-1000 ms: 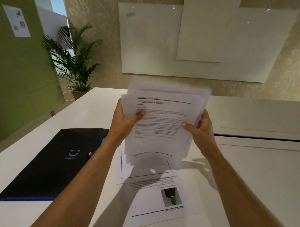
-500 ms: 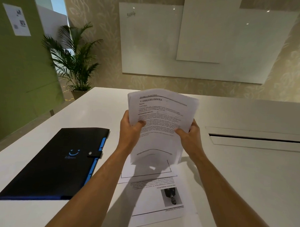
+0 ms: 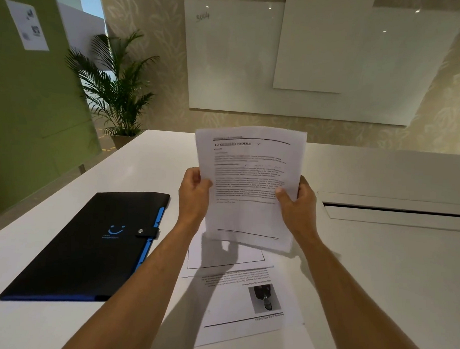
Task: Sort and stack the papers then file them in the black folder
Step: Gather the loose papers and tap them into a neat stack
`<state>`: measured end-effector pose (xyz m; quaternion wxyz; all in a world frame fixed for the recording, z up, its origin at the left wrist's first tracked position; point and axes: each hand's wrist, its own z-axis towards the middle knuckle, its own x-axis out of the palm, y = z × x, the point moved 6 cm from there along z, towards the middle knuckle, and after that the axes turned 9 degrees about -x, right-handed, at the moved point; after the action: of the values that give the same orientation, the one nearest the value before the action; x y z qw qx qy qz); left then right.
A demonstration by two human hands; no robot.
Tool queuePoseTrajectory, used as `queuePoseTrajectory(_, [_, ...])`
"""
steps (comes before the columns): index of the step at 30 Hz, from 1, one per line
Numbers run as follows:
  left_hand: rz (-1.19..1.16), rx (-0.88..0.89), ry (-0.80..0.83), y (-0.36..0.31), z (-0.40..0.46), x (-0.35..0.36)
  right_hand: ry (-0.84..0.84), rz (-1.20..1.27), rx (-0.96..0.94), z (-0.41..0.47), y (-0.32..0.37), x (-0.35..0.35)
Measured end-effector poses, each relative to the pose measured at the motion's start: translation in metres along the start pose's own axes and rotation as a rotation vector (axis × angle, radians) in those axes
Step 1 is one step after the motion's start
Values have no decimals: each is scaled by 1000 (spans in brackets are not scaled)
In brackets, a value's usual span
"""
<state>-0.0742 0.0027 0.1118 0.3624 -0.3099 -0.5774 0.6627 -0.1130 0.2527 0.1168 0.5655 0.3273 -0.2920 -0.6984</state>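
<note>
The left hand (image 3: 194,192) and right hand (image 3: 297,200) clamp the side edges of an upright paper stack (image 3: 249,185) above the white table (image 3: 376,271). Two loose sheets (image 3: 245,300) lie flat directly beneath. The closed black folder (image 3: 91,242) lies to the left, clear of both forearms.

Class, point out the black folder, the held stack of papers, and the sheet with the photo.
black folder (image 3: 72,249), head view, middle of its cover.
held stack of papers (image 3: 249,175), head view, printed front page.
sheet with the photo (image 3: 232,310), head view, blank area.
</note>
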Motion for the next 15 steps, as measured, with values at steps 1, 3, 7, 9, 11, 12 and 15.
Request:
queuePoseTrajectory(1, [109, -60, -74, 7, 2, -9, -9, -14, 18, 3, -2, -6])
queuePoseTrajectory(3, [396, -224, -150, 25, 3, -24, -52, -35, 99, 8, -12, -20])
queuePoseTrajectory(7, [670, -476, -27, 62, -10, -31, -96, 74, 420, 9, -49, -41])
queuePoseTrajectory(9, [624, -559, 13, 74, -14, -30, -39, 44, 539, 2, -67, -44])
queuePoseTrajectory(11, [539, -596, 15, 78, -14, -30, 18, 23, 613, -10, -81, -41])
queuePoseTrajectory(12, [506, -610, 11, 78, -13, -30, 42, 22, 632, -17, -85, -38])
queuePoseTrajectory(15, [428, -640, 13, 80, -11, -30, 127, -52, 660, -39, -94, -26])
